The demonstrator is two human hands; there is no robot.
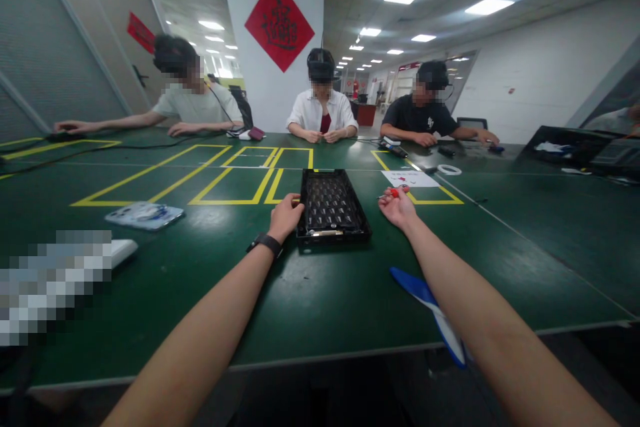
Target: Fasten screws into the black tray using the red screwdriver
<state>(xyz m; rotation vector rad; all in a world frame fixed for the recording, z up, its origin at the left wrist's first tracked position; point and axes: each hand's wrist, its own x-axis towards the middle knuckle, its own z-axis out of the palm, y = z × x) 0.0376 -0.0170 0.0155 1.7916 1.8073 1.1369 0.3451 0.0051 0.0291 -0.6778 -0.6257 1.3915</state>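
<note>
A shallow black open case [334, 203] lies on the green table in front of me, with rows of small shiny shapes across its inside and a light metallic strip at its near end. My left hand [286, 219], a dark band on its wrist, grips the case's left edge. To the right of the case, my right hand [399, 209] is closed around a small screwdriver with a red handle [396, 193], its thin shaft pointing left. Just beyond that hand is a printed white sheet [411, 178]. A blue and white flat, elongated object [425, 297] is partly under my right forearm.
A phone in a patterned case [145, 215] lies on the left, beyond a white pixelated object [117, 250]. Yellow tape outlines [225, 201] mark the table [320, 320]. A white ring [449, 170] lies back right. Three people sit across the table.
</note>
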